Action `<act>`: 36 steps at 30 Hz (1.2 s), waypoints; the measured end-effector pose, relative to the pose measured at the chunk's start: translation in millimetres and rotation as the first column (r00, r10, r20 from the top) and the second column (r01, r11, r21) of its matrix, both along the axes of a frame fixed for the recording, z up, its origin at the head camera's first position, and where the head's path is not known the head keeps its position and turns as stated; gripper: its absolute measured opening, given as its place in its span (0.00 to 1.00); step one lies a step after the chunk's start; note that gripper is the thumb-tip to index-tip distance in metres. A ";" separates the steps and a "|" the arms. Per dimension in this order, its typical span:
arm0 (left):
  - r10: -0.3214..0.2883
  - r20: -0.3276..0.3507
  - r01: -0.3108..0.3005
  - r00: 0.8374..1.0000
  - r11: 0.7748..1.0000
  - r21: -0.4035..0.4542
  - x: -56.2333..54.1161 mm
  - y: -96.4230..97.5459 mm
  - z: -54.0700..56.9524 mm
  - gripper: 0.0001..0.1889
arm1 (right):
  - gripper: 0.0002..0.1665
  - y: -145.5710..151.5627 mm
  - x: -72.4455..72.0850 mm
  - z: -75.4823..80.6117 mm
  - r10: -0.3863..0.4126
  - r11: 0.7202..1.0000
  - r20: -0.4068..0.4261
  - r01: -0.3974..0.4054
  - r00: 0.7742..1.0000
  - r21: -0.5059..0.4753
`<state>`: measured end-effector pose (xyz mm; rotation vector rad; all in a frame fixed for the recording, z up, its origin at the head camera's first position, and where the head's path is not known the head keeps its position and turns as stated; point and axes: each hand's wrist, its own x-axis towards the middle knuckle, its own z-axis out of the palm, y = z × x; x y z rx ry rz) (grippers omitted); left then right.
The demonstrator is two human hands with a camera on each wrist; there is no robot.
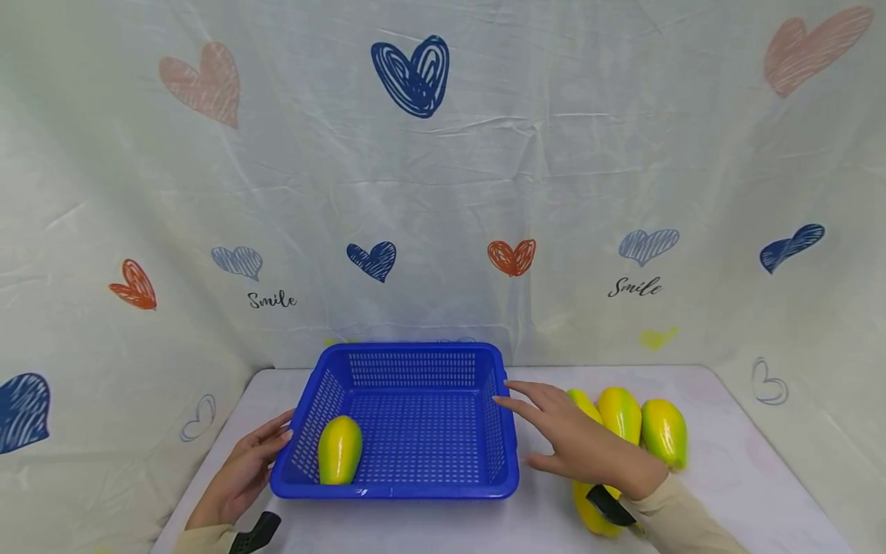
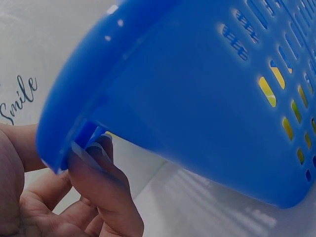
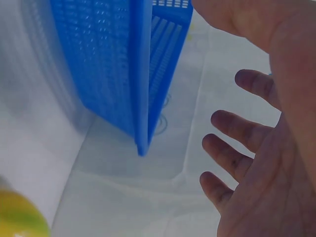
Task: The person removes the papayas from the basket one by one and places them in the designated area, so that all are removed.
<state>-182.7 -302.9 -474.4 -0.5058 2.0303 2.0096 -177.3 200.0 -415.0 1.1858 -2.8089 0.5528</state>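
A blue plastic basket with slotted walls stands on the table, holding one yellow-green mango at its left side. My left hand grips the basket's left rim. In the left wrist view, curled fingers meet the rim's underside, and the mango shows through the slots. Beside the right rim, my right hand is held with its fingers apart and holds nothing. The right wrist view shows its spread fingers apart from the basket wall. Several more mangoes lie to the right, some partly hidden by the right hand and wrist.
A white table carries the basket and fruit. A pale curtain printed with hearts and "Smile" hangs behind the table and along both sides. A dark strap sits on the right wrist, over a mango.
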 end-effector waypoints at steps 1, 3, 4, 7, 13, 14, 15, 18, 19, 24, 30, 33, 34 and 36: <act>0.001 -0.001 -0.001 1.000 1.000 0.001 0.0 0.1 0.0 0.36 | 0.50 -4.7 -1.9 -0.5 0.009 1.000 0.009 -0.009 1.000 -0.003; 0.006 -0.002 -0.006 1.000 1.000 0.006 0.1 0.4 -0.1 0.36 | 0.50 -13.7 -5.6 -1.5 0.021 1.000 0.025 -0.020 0.999 -0.005; 0.006 -0.003 -0.006 1.000 1.000 0.007 0.3 0.5 0.0 0.36 | 0.49 -18.3 -7.1 -1.6 0.026 1.000 0.034 -0.025 0.999 -0.006; 0.011 -0.004 -0.011 1.000 1.000 0.013 1.4 0.6 -0.3 0.35 | 0.49 -31.0 -11.3 -1.9 0.043 0.999 0.048 -0.043 0.998 -0.004; 0.008 -0.009 -0.008 1.000 1.000 0.014 2.6 0.2 -1.8 0.36 | 0.48 -54.3 -19.1 -1.5 0.065 0.997 0.067 -0.067 0.996 0.024; 0.006 -0.008 -0.006 1.000 1.000 0.012 2.6 0.0 -2.0 0.36 | 0.47 -58.3 -20.6 -1.4 0.071 0.997 0.071 -0.073 0.995 0.025; 0.007 -0.009 -0.007 1.000 1.000 0.010 2.6 0.2 -2.0 0.36 | 0.47 -62.1 -21.9 -1.6 0.076 0.997 0.073 -0.079 0.994 0.028; 0.010 -0.011 -0.010 1.000 1.000 0.006 2.5 0.7 -1.9 0.36 | 0.46 -73.8 -26.1 -1.9 0.096 0.995 0.076 -0.099 0.992 0.033; 0.010 -0.013 -0.010 1.000 1.000 0.005 2.5 1.0 -1.9 0.36 | 0.46 -77.5 -27.7 -2.6 0.101 0.994 0.075 -0.104 0.992 0.037; 0.011 -0.016 -0.011 1.000 1.000 -0.001 2.8 2.5 -2.0 0.35 | 0.46 -96.4 -36.2 -6.4 0.112 0.991 0.072 -0.116 0.991 0.063; 0.016 -0.013 -0.016 1.000 1.000 -0.007 2.7 2.7 -1.5 0.35 | 0.46 -117.9 -43.7 -10.5 0.119 0.988 0.090 -0.127 0.989 0.083; 0.017 -0.014 -0.017 1.000 1.000 -0.011 3.0 3.1 -1.2 0.35 | 0.46 -129.0 -46.2 -13.1 0.116 0.986 0.095 -0.126 0.989 0.106; 0.018 -0.014 -0.018 1.000 1.000 -0.011 3.1 3.4 -1.1 0.35 | 0.46 -132.8 -46.8 -13.7 0.117 0.986 0.099 -0.128 0.988 0.111; 0.015 -0.017 -0.015 1.000 1.000 -0.011 3.1 3.5 -1.5 0.35 | 0.46 -140.2 -48.1 -15.9 0.117 0.984 0.103 -0.130 0.988 0.124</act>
